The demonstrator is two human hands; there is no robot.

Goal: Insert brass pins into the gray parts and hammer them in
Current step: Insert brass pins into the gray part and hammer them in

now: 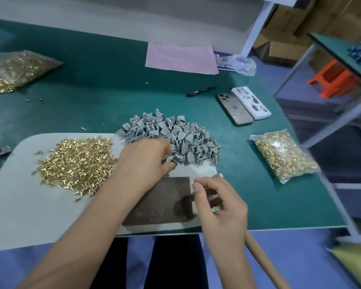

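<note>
Green tabletop (pixel 92 80) carries a pale mat (pixel 19 195) with a dark plate (pixel 154 201), one heap of brass pins (pixel 75 163), one heap of gray parts (pixel 175 138), where the left hand (pixel 146 161) pinches a part while the right hand (pixel 219 203) pinches a pin and holds a hammer (pixel 263 259), and two pin bags (pixel 283 155).
</note>
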